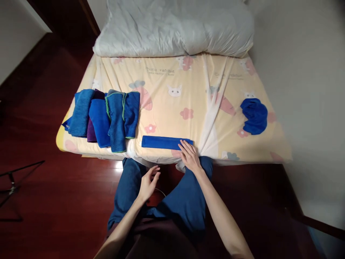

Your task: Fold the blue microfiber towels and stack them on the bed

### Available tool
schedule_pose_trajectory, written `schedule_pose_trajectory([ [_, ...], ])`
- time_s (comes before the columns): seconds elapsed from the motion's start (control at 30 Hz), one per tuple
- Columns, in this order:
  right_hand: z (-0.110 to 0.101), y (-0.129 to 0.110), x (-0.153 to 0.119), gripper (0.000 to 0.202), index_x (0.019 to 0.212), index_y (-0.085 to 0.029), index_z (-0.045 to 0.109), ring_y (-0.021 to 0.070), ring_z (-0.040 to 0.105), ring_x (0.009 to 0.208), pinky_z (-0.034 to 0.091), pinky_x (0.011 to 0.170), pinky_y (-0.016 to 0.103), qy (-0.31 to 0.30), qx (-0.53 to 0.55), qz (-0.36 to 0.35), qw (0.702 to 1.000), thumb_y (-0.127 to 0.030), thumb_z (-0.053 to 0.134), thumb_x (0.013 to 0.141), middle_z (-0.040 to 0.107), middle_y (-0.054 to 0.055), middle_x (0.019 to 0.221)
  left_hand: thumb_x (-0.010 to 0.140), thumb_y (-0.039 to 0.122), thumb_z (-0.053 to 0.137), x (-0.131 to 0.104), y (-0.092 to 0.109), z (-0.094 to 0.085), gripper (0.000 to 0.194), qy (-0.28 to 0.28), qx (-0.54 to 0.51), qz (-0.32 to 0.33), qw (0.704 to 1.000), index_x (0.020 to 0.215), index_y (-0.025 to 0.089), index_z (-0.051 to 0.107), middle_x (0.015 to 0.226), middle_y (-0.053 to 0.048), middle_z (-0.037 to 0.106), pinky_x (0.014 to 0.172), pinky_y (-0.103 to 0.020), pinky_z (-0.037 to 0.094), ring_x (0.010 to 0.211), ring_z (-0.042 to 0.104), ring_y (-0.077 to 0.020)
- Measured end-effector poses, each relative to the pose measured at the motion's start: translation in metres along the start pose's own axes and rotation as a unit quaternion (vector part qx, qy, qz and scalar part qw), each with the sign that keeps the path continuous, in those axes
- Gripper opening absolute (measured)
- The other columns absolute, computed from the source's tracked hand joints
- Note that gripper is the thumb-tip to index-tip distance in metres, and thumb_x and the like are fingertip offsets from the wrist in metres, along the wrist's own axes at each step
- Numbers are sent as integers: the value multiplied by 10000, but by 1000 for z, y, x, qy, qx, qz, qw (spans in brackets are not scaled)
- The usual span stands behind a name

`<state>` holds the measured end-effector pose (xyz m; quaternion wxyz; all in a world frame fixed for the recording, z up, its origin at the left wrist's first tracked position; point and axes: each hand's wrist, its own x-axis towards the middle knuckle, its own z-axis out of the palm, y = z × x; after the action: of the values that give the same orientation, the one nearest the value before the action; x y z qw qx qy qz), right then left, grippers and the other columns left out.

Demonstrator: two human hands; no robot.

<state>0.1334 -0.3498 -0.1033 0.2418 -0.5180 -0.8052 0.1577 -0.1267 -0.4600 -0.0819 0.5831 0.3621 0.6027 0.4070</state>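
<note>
A blue towel (160, 142), folded into a long narrow strip, lies along the near edge of the bed. Flat on its right end rests my right hand (190, 157), fingers stretched out and pressing on the cloth without gripping it. My left hand (148, 183) hangs above my lap, below the strip and apart from it. Its fingers are slightly bent, the thumb stands away from them, and nothing is held.
Several folded blue and purple cloths (99, 118) overlap on the bed's left side. A crumpled blue cloth (254, 117) lies at the right. Behind is a rolled pale quilt (172, 28) on the patterned sheet (172, 108). A black stand (12, 187) is on the floor at left.
</note>
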Motion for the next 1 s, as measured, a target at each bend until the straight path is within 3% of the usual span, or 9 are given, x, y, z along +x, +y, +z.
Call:
schedule_pose_trajectory([
  [0.1,2,-2,1,532,1593,-274,391,236,320,1546,273,1274,511,-28,-12,-15,999,-277,391,1061,383,37,1643,804,366,804,37,14,15,352,29,-163,-62,984,1115,225,718,1223,-137,727,880,-419,614,1056,726,-288],
  [0.2,2,-1,2,538,1605,-275,366,231,311,1549,274,1275,514,-31,-17,-14,999,-282,384,1067,373,39,1646,814,323,814,83,36,18,249,62,-288,-120,948,941,137,708,1062,-158,756,918,-371,607,984,749,-246],
  [0.37,3,4,1,528,1595,-284,386,231,315,1547,270,1273,523,-34,-8,-22,999,-285,389,1066,398,40,1632,804,348,835,127,47,10,341,138,-330,-158,920,688,160,576,610,-30,631,845,-353,634,667,707,-172],
  [0.57,13,16,3,501,1550,-271,466,218,416,1496,334,1239,516,12,55,13,998,-267,318,1072,506,57,1563,800,259,826,135,41,3,217,197,-344,-120,910,813,162,633,631,10,616,818,-333,629,631,656,-130],
  [0.73,19,25,17,466,1478,-232,556,253,500,1437,390,1192,531,49,43,35,997,-279,360,1058,568,97,1506,847,251,768,136,37,8,177,199,-380,-81,900,802,194,607,525,83,461,860,-295,601,556,563,-86],
  [0.87,10,40,36,430,1404,-199,614,312,516,1417,414,1161,552,-1,3,17,1000,-299,518,996,589,134,1480,803,309,808,134,41,15,293,197,-409,-47,890,763,212,535,511,111,397,790,-257,579,502,471,-64],
  [1.0,-2,51,57,562,1426,-234,579,339,513,1414,409,1157,578,-70,-22,11,997,-269,693,876,594,133,1474,718,370,876,128,54,19,445,151,-423,-2,893,709,213,460,492,125,332,647,-211,522,463,407,-51],
])
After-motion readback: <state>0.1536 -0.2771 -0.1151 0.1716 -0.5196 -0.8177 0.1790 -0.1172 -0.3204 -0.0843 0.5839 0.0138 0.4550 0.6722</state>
